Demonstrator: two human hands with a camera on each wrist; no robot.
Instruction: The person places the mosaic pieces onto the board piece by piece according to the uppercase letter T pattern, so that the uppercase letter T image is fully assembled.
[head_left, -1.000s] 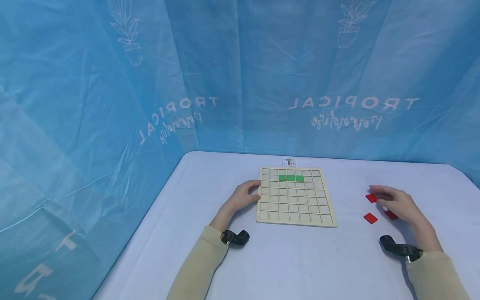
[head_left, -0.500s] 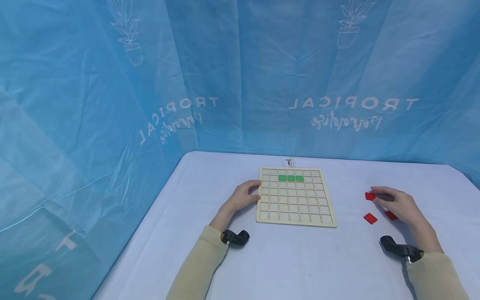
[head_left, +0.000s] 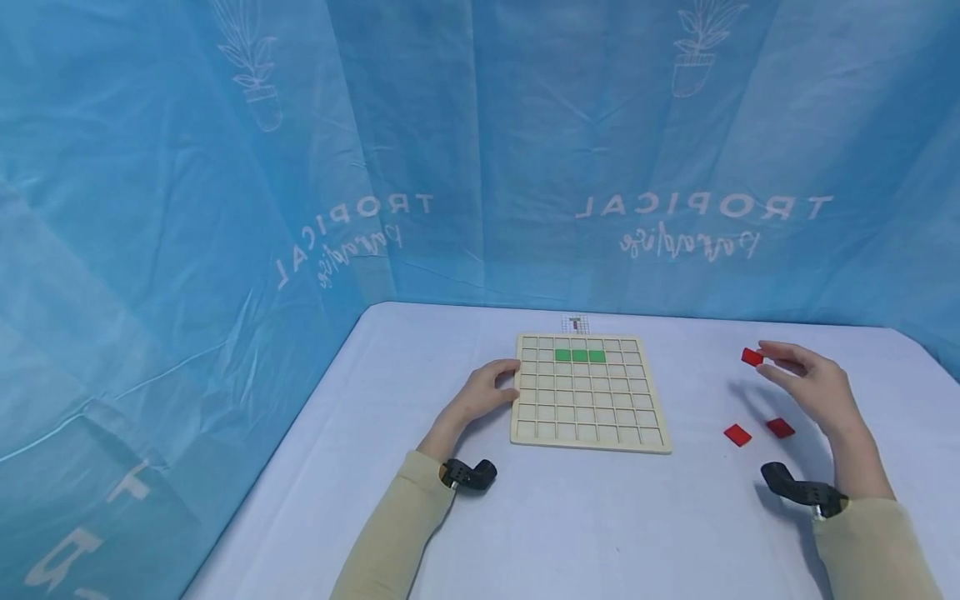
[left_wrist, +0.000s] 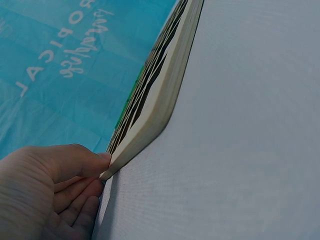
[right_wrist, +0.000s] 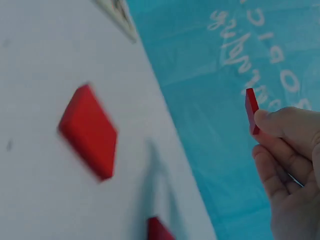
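A red square tile [head_left: 752, 357] is pinched between the thumb and fingers of my right hand [head_left: 813, 387], raised over the table. The right wrist view shows this tile [right_wrist: 251, 111] edge-on at the fingertips. Two more red tiles lie on the cloth below, one [head_left: 738, 435] to the left and one [head_left: 780, 427] closer to the wrist. My left hand [head_left: 480, 393] touches the left edge of a pale wooden grid board [head_left: 592, 408], thumb and fingers spread apart along it. Several green tiles [head_left: 580, 356] sit side by side in the board's second row from the far side.
A small printed grid card [head_left: 575, 324] with a coloured pattern lies behind the board. White cloth covers the table [head_left: 570, 517]. Blue printed curtains [head_left: 525, 150] hang along its back and left sides.
My right hand has gripped the farthest red tile and lifted it up off the cloth, uncovering the tile beneath the hand. My left hand has stayed at the board.
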